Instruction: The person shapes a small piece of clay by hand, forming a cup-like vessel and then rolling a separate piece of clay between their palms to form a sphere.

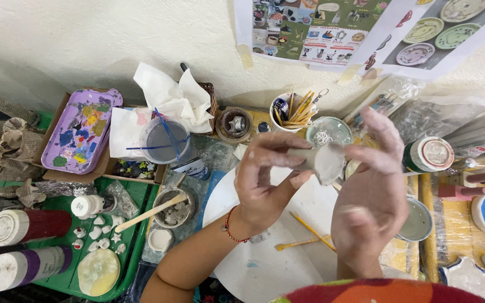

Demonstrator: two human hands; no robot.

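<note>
Both my hands are raised over a round white board (265,264). A lump of grey clay (322,160), roughly cone-shaped with a flat wide end, sits between them. My left hand (268,177) pinches its narrow end with fingers and thumb. My right hand (374,188), dusted with clay, rests its fingers against the wide end. A red bead bracelet (228,227) circles my left wrist. Two thin wooden sticks (310,233) lie on the board beneath my hands.
A cup of grey water with blue brushes (164,140), a purple paint palette (82,129), a small bowl of clay slip with a wooden stick (175,209), a white cup of wooden tools (293,112), paint bottles (26,224) on a green tray, and jars (429,154) at right.
</note>
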